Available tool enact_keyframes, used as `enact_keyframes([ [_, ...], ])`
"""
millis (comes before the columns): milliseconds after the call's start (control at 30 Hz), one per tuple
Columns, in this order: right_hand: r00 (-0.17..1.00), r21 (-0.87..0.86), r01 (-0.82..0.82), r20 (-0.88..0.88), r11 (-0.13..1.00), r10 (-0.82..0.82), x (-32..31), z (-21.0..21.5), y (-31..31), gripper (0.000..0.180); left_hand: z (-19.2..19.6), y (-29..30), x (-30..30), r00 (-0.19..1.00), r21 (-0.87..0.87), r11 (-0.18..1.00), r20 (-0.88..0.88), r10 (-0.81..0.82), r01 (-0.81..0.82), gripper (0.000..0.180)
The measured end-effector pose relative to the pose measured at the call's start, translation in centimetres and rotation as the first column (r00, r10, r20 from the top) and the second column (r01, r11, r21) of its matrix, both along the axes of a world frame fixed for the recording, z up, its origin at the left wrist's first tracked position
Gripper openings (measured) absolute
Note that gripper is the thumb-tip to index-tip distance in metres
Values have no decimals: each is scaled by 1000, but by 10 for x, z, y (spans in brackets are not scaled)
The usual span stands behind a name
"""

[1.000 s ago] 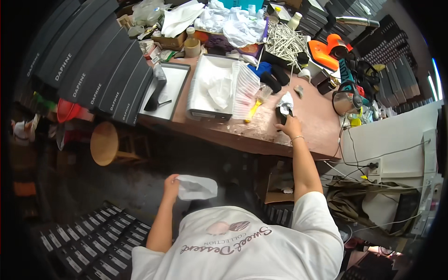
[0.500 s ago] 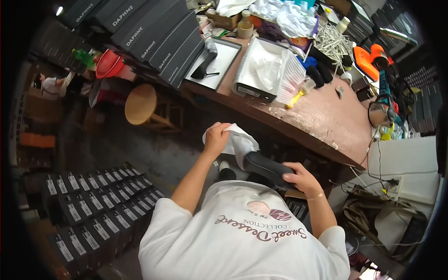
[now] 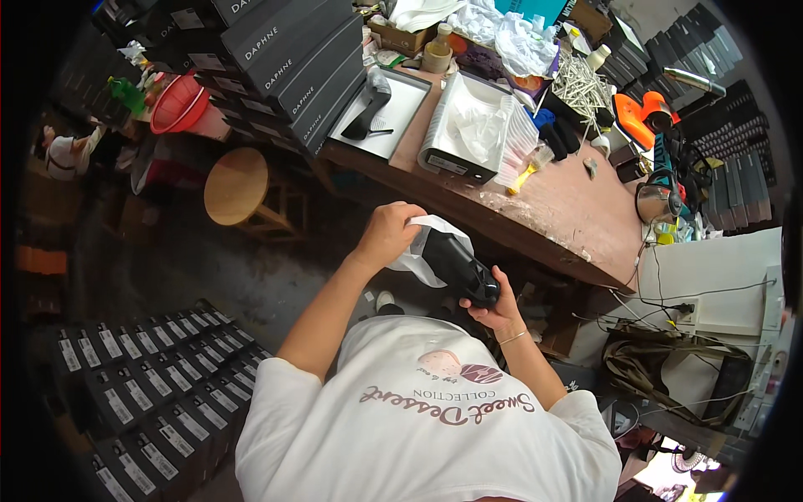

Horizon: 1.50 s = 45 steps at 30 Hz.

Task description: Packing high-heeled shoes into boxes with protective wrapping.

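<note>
In front of my body, a black shoe [image 3: 456, 259] is held at a slant, its upper-left end inside a thin white bag [image 3: 416, 266]. My left hand [image 3: 391, 234] is closed on the bag's edge. With fingers and thumb, my right hand [image 3: 499, 309] grips the shoe's lower right end. Some of the shoe is covered by the bag. On the bench, a black high-heeled shoe [image 3: 365, 110] lies on its side in a pale-lined box tray [image 3: 407, 94], with wrapping at one end. Beside it, an open shoe box [image 3: 458, 167] holds crumpled white tissue [image 3: 478, 125].
Tall stacks of dark shoe boxes [image 3: 276, 63] stand at the bench's left. A yellow-handled brush [image 3: 523, 178] lies on the brown bench [image 3: 577, 213]. A round wooden stool [image 3: 237, 186] stands at left, above rows of labelled boxes [image 3: 159, 376]. Cables hang at right.
The shoe has turned and slid further into the white bag. My right hand has moved left and slightly up, closer to my left hand. My view has shifted a little.
</note>
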State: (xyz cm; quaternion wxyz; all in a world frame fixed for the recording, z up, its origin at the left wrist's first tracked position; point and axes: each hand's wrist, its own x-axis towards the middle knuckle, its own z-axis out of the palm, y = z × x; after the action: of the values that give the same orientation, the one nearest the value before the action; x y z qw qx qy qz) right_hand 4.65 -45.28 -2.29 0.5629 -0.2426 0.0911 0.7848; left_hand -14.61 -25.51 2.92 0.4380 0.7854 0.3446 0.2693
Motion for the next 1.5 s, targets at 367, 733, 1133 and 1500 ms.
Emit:
enact_keyframes([
  [367,984,20,35,172,999,-38,-52,43,23,40,73,-21,-18,983,358,918,-2,-182,171,32],
  [733,899,53,139,411,989,-148,-45,98,66,45,70,30,9,969,389,915,164,-186,110,36],
  [1133,670,80,-49,742,996,-27,75,99,92,45,-3,48,45,914,-813,581,213,346,-31,83],
  [1500,702,36,-282,690,959,180,148,94,123,45,-73,174,64,691,-537,643,145,708,-546,26],
])
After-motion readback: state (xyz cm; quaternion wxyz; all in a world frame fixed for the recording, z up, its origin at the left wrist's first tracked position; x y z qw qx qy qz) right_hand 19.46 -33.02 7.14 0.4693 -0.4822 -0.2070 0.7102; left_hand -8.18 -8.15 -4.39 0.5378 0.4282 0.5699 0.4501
